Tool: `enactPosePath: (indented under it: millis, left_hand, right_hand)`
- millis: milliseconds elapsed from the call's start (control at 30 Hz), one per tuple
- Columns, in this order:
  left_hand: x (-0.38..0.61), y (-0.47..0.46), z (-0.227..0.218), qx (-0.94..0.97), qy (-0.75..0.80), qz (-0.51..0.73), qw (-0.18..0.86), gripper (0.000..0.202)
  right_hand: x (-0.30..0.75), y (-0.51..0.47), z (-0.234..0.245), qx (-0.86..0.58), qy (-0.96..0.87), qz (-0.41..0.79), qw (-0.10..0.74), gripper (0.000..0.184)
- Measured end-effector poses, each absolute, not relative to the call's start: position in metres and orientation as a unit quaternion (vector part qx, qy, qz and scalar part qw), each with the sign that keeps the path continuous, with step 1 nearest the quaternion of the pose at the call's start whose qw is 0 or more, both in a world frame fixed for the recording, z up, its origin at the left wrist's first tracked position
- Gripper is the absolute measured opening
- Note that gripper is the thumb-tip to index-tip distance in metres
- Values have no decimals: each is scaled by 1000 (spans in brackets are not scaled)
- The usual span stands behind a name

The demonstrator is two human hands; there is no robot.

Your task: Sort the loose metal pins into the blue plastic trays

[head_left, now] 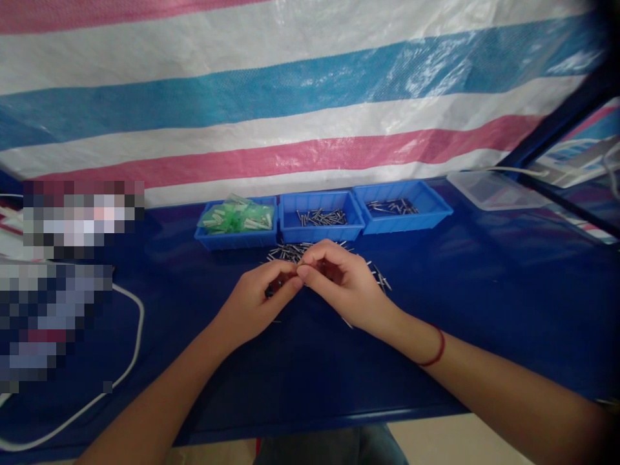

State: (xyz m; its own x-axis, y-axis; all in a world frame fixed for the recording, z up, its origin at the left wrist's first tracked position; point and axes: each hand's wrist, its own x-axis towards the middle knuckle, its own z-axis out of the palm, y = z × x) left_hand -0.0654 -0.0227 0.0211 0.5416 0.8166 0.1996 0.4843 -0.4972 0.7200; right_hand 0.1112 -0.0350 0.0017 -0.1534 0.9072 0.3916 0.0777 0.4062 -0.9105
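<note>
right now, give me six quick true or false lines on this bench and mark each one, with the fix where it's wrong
1. Three blue bins stand in a row on the table. True.
2. The red band is on the left wrist. False: it is on the right wrist.
3. Metal pins lie loose in front of the bins. True.
4. The left hand and right hand are far apart. False: they come together at the fingertips.
5. Green plastic is in the rightmost bin. False: it is in the leftmost.
6. The middle bin holds metal pins. True.
</note>
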Motion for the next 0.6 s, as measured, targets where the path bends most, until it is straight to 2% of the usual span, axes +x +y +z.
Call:
enactPosePath:
  millis: [233,433,500,600]
  left_hand:
    - [-65,-22,19,820,404,312,259,15]
    - [-71,-21,18,817,408,355,201,12]
    - [-72,-21,18,819,406,353,201,13]
    - [-72,-22,18,815,415,341,217,22]
  right_hand:
    - [115,-32,6,-392,-677,353,513,6]
    - [120,-28,9,-374,-785,241,432,10]
    - [120,-28,6,-376,-783,253,426,12]
    - [121,-24,3,-424,-681,357,478,19]
